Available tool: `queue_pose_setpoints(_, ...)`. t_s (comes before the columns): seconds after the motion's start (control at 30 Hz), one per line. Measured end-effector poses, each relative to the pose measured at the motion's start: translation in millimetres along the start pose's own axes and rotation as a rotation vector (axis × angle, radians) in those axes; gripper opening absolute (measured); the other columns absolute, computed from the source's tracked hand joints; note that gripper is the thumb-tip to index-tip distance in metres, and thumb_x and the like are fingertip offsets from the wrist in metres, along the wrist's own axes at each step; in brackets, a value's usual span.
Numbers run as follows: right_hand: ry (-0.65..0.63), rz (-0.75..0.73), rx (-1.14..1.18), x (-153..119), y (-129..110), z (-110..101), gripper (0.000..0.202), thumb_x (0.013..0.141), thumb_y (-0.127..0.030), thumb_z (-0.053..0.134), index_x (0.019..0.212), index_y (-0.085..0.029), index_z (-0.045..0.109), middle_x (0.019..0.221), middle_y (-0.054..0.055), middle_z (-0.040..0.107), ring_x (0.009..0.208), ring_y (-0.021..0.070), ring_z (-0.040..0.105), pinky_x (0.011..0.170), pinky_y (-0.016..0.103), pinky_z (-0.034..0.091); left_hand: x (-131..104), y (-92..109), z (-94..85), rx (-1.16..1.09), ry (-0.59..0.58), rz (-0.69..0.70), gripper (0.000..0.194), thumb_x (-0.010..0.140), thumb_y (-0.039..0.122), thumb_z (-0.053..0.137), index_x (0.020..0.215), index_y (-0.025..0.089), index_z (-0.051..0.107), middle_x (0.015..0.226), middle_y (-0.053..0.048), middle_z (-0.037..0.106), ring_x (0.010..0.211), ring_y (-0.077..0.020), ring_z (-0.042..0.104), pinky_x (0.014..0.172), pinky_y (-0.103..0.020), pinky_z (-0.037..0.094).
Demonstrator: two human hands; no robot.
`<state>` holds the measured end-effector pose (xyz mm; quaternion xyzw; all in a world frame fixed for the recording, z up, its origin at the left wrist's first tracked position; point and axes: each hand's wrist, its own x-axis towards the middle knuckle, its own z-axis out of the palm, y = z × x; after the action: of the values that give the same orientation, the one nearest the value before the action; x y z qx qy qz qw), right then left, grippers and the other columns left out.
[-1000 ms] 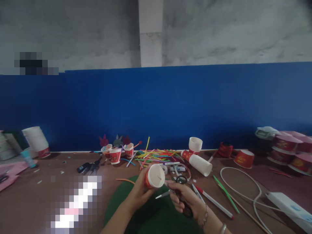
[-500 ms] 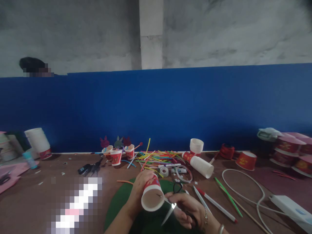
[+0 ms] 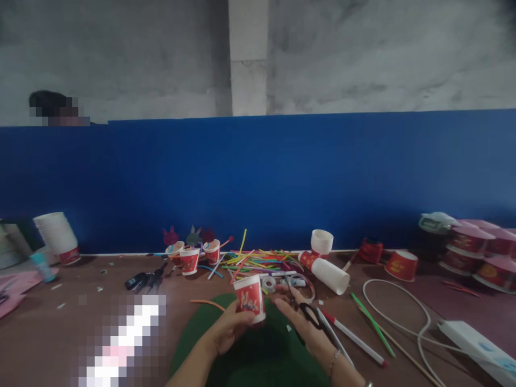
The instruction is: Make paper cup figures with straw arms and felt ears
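My left hand [image 3: 229,328] is wrapped around a red and white paper cup [image 3: 250,300], held roughly upright with its printed side facing me. Just right of the cup, my right hand [image 3: 302,325] has its fingers pointing towards it, not touching. Black-handled scissors [image 3: 311,316] are hooked in that hand, the handle loop by the back of the fingers and the blades pointing away. Below both hands is a dark green round surface [image 3: 193,346]. A small pale scrap [image 3: 288,328] shows between the hands.
Colourful pipe cleaners [image 3: 258,260] lie in a pile, with a tape roll [image 3: 269,284] in front. Three decorated cups stand left of it, including a front one [image 3: 189,262]. A cup stack [image 3: 330,275] lies right. Markers [image 3: 358,339], a cable and a power strip [image 3: 478,344] occupy the right.
The cup has turned from mouth towards me to upright. The scissors' tip has left the cup's inside; my right hand has moved up and swung the blades away from me.
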<state>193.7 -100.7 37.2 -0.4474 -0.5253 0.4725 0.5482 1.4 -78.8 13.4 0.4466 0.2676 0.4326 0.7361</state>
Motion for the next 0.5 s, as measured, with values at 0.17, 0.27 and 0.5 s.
queue_pose_setpoints(0.17,-0.120,-0.140,-0.069,-8,8,19,0.043,0.073,-0.036,0.068,0.110,-0.020,0.057,0.107,0.011,0.065,0.100,0.0267,0.060,0.087,0.039,0.049,3,-9,6.4,0.060,-0.065,-0.016,0.060,0.056,0.026,0.078,0.111,0.015,0.058,0.102,-0.008,0.066,0.097,-0.0245,0.060,0.089,-0.036,0.042)
queue_pose_setpoints(0.27,-0.047,-0.214,-0.200,-4,21,23,0.046,0.067,-0.029,0.071,0.109,-0.018,0.056,0.105,0.010,0.066,0.097,0.0271,0.062,0.085,0.037,0.049,10,-20,5.7,0.156,0.068,0.119,0.066,0.062,0.043,0.075,0.119,0.018,0.051,0.114,-0.011,0.061,0.109,-0.0266,0.054,0.096,-0.040,0.039)
queue_pose_setpoints(0.5,-0.024,-0.153,-0.428,2,40,17,0.045,0.066,-0.023,0.064,0.111,-0.020,0.057,0.073,0.001,0.067,0.049,0.0135,0.054,0.050,0.026,0.045,18,-26,5.6,0.271,0.312,0.283,0.078,0.052,0.045,0.081,0.118,0.020,0.047,0.108,-0.009,0.064,0.096,-0.0240,0.060,0.087,-0.037,0.045)
